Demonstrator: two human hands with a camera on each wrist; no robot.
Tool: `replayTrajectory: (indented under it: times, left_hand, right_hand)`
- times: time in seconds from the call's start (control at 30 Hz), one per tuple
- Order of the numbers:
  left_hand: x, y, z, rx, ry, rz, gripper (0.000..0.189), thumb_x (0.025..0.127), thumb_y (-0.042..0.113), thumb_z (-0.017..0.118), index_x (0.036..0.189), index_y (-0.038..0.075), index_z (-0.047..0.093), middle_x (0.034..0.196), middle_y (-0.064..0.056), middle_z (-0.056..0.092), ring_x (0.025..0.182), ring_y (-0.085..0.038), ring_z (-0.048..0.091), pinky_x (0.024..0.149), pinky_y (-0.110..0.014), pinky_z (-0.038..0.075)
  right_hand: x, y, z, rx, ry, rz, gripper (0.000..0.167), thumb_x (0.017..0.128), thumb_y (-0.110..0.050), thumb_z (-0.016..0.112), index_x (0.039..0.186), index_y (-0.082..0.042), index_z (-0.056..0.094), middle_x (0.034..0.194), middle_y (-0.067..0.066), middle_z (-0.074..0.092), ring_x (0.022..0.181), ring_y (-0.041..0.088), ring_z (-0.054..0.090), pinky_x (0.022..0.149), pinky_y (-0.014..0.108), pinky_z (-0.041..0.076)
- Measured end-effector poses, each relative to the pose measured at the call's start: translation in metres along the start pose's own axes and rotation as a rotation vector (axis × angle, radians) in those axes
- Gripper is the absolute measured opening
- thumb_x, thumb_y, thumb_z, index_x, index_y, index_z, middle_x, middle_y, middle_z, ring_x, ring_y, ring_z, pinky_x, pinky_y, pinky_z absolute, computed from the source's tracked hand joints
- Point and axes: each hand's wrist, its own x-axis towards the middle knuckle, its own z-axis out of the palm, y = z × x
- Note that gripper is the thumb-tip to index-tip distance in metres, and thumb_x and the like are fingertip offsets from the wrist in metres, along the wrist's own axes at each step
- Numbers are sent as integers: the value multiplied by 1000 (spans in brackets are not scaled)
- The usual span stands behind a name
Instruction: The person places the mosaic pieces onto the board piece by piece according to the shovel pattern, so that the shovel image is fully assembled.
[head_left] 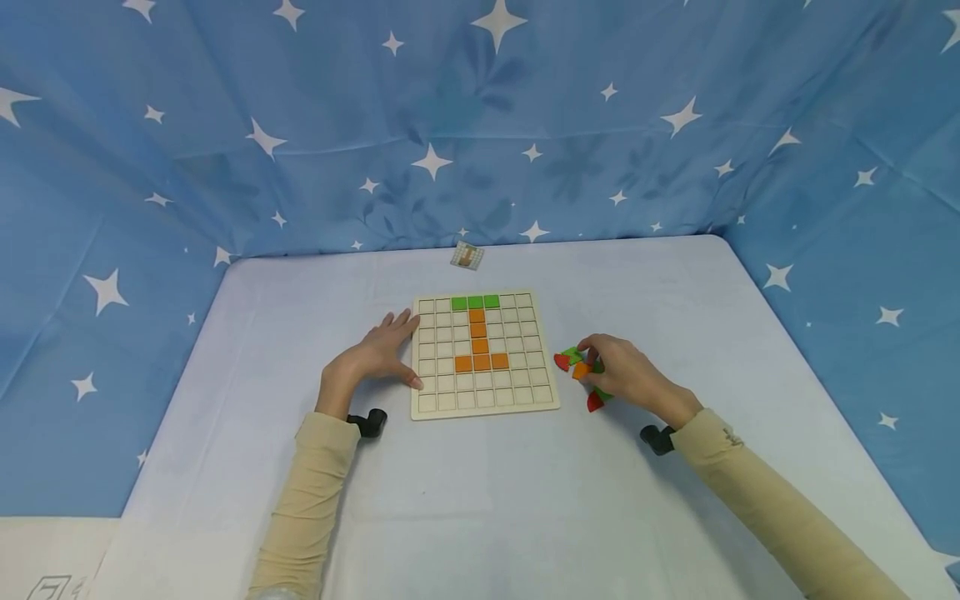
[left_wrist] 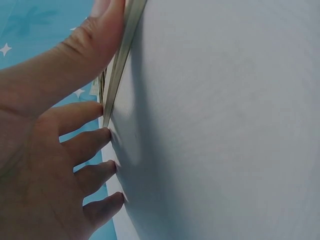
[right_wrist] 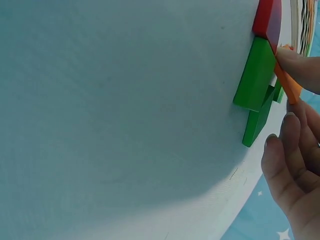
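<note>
A cream grid board lies flat, with three green squares in its top row and several orange squares forming a stem and base below them. My left hand rests at the board's left edge, fingers spread, thumb and fingertips touching the rim. To the right of the board, my right hand pinches an orange piece between thumb and finger. Around that hand lie loose pieces: a red one, a green one and another red one. Green blocks show beside it in the right wrist view.
A small pattern card lies beyond the board near the back of the white table. A blue star-patterned curtain stands behind and at both sides. Black wrist mounts sit at both cuffs.
</note>
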Motion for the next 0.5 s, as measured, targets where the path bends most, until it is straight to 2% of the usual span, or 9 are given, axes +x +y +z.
replayTrajectory:
  times: [0.17,0.5]
  left_hand:
    - [0,-1,0,-2,3,-3,121,77,31,92,166,6,14,174,-16,0,160,-40,-7,129,-59,2]
    - [1,-2,-1,6,7,0,121,76,31,92,166,6,14,173,-17,0,160,-40,-7,130,-58,2]
  right_hand:
    - [0,0,1,12,10,-39,40,86,-3,81,122,5,65,99,11,67,86,23,59,75,34,57]
    - [0,1,1,-7,83,-160,14,87,3,78,100,2,76,89,6,66,79,17,60,69,28,56]
